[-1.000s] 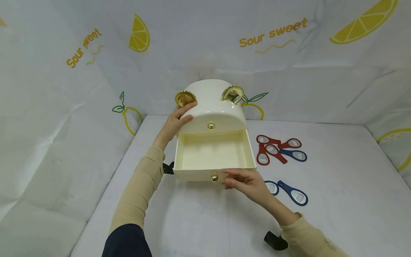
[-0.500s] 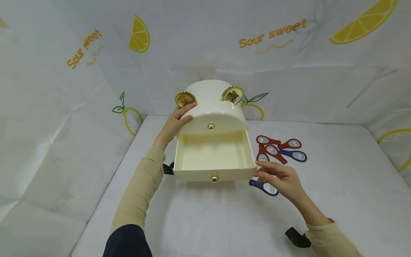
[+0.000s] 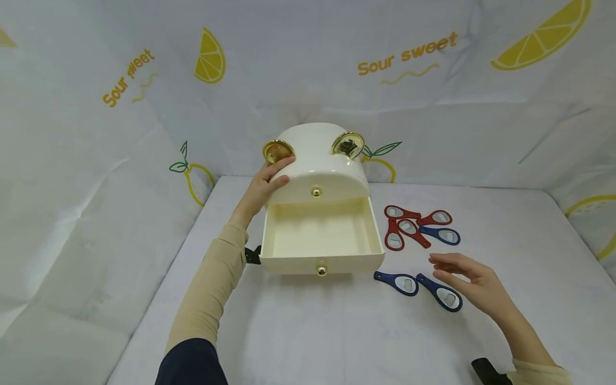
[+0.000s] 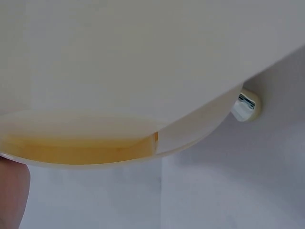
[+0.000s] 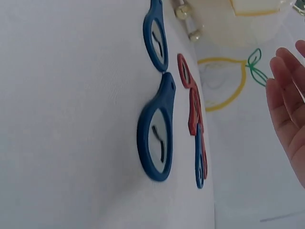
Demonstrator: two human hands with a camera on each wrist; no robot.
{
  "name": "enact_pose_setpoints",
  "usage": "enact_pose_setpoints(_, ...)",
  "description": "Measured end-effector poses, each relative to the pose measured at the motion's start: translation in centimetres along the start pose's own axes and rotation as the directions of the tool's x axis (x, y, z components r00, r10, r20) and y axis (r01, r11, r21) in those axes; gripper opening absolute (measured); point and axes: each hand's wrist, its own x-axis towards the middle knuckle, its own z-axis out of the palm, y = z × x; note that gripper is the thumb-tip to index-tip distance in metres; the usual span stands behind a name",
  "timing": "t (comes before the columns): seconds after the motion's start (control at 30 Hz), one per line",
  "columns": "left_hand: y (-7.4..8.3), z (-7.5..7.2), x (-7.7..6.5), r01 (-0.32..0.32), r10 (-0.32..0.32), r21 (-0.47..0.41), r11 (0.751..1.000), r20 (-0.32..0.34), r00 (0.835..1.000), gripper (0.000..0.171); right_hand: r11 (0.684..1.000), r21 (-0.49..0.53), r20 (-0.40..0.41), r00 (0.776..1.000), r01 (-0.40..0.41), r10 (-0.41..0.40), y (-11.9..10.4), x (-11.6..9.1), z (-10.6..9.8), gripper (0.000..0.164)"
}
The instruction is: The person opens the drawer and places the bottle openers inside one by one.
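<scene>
Hovering: R fingers (image 3: 454, 260) nr blu opener (image 3: 441, 294)

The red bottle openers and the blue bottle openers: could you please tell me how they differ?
There are four red bottle openers but only three blue bottle openers. All the red ones lie together farther back, while only one blue one lies with them; the other two blue ones are nearer the front of the table. Both kinds share the same general shape.
</scene>
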Motion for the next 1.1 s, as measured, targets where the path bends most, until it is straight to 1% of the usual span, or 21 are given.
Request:
enact_pose_setpoints(0.13, 0.0, 0.0, 0.1, 0.017, -0.017, 0.004, 1.0, 0.002, 1.0, 0.064, 0.996, -0.066, 0.039, 0.997, -0.065, 0.068, 0.4, -0.7, -1.3, 0.037)
enact_pose_setpoints(0.2, 0.0, -0.1, 0.1, 0.028, -0.028, 0.009, 1.0, 0.002, 1.0, 0.062, 0.987, -0.111, 0.062, 0.99, -0.116, 0.123, 0.7, -1.1, -1.7, 0.041)
enact_pose_setpoints(0.27, -0.1, -0.1, 0.1, 0.032, -0.032, 0.008, 0.999, 0.006, 0.999, 0.063, 0.971, -0.168, 0.094, 0.978, -0.17, 0.187, 1.0, -1.4, -1.8, 0.045)
enact_pose_setpoints(0.33, -0.1, -0.1, 0.1, 0.033, -0.033, 0.006, 0.999, 0.011, 0.999, 0.063, 0.953, -0.214, 0.136, 0.96, -0.214, 0.246, 1.4, -1.7, -1.8, 0.051)
enact_pose_setpoints(0.5, -0.1, 0.0, 0.2, 0.019, -0.019, 0.003, 1.0, 0.005, 1.0, 0.064, 0.924, -0.263, 0.219, 0.916, -0.277, 0.337, 2.3, -2.0, -1.2, 0.061)
enact_pose_setpoints(0.6, -0.1, 0.1, 0.1, 0.009, -0.009, 0.007, 1.0, -0.006, 1.0, 0.068, 0.914, -0.292, 0.236, 0.904, -0.282, 0.355, 2.7, -2.4, -0.6, 0.065)
enact_pose_setpoints(0.73, -0.1, 0.1, 0.1, -0.005, 0.006, 0.008, 1.0, -0.014, 1.0, 0.073, 0.905, -0.332, 0.235, 0.906, -0.266, 0.352, 3.0, -2.7, 0.0, 0.066)
enact_pose_setpoints(0.87, -0.1, 0.1, 0.0, -0.017, 0.017, 0.014, 1.0, -0.019, 1.0, 0.076, 0.892, -0.364, 0.221, 0.905, -0.27, 0.364, 3.1, -2.9, 0.4, 0.067)
enact_pose_setpoints(0.97, 0.0, 0.1, 0.0, -0.014, 0.015, 0.022, 1.0, -0.02, 1.0, 0.074, 0.881, -0.385, 0.207, 0.905, -0.275, 0.372, 3.1, -2.9, 0.6, 0.067)
enact_pose_setpoints(1.1, -0.1, 0.1, 0.0, -0.003, 0.003, 0.023, 1.0, -0.017, 1.0, 0.066, 0.867, -0.397, 0.184, 0.9, -0.301, 0.396, 3.3, -3.0, 0.8, 0.065)
